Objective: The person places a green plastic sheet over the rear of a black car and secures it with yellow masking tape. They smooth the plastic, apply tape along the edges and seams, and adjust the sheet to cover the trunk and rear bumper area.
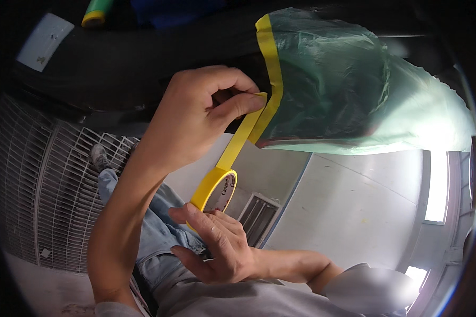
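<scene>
My left hand (195, 111) pinches the end of a yellow masking tape strip (237, 143) between thumb and forefinger, close to the lower part of a yellow tape edge (271, 58). That edge borders a sheet of thin, greenish see-through plastic film (333, 84) over a dark glossy panel (127, 63). From the pinched end the strip runs down, stretched straight, to the yellow tape roll (209, 186). My right hand (219, 245) holds this roll by its lower side, with the thumb held away. Part of its grip is hidden behind the roll.
On the dark surface at the upper left lie a white flat piece (45, 42) and a green roll with a yellow end (95, 15). Blue material (177, 10) shows at the top. Metal floor grating (47, 185) lies below left; a vent (258, 217) is near a pale wall (354, 195).
</scene>
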{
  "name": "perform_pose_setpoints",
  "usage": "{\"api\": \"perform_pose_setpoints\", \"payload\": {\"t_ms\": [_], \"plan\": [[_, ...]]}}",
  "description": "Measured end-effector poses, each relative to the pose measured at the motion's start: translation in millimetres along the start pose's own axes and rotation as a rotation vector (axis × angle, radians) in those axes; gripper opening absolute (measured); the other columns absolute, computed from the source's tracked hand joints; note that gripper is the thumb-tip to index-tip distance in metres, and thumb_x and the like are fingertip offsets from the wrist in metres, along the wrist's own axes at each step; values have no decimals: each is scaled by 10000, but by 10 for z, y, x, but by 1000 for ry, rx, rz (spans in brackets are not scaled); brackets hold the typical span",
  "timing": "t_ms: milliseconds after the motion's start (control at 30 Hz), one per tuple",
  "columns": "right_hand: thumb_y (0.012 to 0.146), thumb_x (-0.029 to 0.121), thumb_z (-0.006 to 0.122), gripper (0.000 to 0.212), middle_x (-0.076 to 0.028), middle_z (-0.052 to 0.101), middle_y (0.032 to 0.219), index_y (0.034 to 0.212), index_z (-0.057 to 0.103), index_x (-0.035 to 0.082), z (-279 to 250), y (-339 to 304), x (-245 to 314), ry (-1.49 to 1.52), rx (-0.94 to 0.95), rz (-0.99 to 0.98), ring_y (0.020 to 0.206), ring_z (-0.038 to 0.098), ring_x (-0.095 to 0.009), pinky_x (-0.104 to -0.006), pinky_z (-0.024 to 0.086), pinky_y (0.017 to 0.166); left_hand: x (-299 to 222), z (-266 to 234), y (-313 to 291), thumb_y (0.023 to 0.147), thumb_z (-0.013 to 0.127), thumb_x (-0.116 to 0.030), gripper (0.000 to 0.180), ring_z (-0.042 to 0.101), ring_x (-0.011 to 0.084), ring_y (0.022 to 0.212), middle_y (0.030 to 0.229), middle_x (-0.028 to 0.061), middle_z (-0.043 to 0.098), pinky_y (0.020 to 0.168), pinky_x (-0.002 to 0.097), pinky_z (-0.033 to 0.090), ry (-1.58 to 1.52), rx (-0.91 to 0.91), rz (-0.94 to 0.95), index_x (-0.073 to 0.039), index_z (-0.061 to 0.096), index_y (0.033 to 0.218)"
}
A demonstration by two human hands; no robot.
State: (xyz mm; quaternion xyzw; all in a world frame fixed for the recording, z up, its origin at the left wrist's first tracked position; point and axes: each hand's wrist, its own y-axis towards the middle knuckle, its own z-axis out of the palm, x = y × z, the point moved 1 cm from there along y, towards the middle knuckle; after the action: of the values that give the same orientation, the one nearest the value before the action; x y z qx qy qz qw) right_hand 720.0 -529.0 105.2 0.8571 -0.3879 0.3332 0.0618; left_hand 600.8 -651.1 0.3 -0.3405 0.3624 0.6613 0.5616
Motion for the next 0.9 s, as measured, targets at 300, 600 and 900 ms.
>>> {"api": "perform_pose_setpoints", "payload": {"t_ms": [300, 600, 900], "plan": [[780, -4, 826, 796, -270, 691, 1102, 1455, 425, -134, 124, 55, -21, 10, -27, 18, 868, 700, -325, -406, 560, 766, 135, 165, 4, 869, 808, -57, 128, 636, 119, 682, 848, 79, 699, 594, 252, 488, 170, -164, 268, 5, 798, 980], [814, 14, 811, 754, -300, 693, 1195, 1458, 441, -118, 135, -18, -52, 23, -120, -6, 879, 716, -345, -462, 556, 804, 221, 263, 6, 845, 831, -92, 122, 597, 140, 571, 758, 81, 683, 512, 280, 441, 197, -253, 353, -21, 813, 943], [820, 27, 822, 752, -316, 705, 1161, 1461, 446, -97, 72, -56, -2, 52, -125, 59, 962, 738, -356, -457, 570, 812, 229, 307, 28, 831, 844, -109, 129, 556, 129, 533, 718, 74, 667, 477, 289, 397, 188, -248, 322, -37, 822, 936]]}}
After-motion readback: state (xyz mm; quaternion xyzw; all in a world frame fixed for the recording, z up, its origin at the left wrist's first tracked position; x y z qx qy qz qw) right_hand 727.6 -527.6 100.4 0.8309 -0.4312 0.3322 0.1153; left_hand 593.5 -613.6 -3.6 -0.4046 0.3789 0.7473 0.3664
